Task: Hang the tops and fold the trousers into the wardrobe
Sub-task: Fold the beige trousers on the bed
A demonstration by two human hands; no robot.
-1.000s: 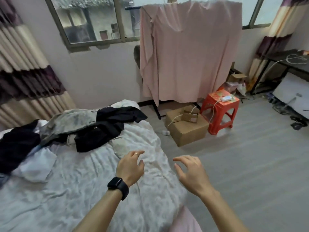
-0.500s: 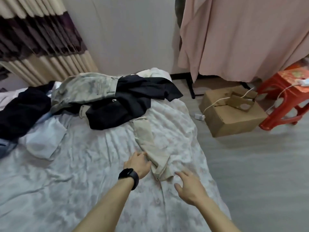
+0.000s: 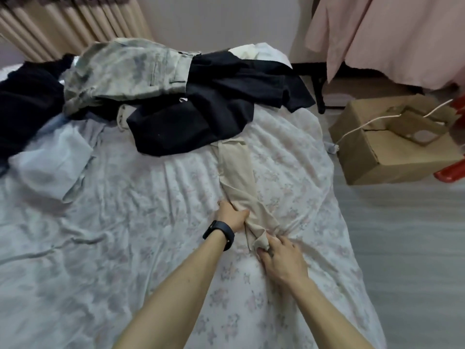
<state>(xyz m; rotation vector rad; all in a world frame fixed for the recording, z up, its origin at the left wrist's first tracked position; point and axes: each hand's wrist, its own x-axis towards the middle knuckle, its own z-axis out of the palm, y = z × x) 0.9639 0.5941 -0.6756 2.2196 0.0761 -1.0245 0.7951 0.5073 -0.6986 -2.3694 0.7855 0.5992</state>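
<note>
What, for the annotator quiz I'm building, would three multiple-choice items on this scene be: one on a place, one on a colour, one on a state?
1. Where does the far end of the beige trousers go? A under the black garment; B into a drawer; C over a chair.
2. What colour is the watch on the left wrist? A red; B black; C white.
3. What is the right hand doing? A lying flat and open; B pinching the trousers' near end; C holding a hanger.
Answers: 1 A, the black cloth covers that end. 2 B, a dark band shows. 3 B, its fingers curl on the bunched hem.
</note>
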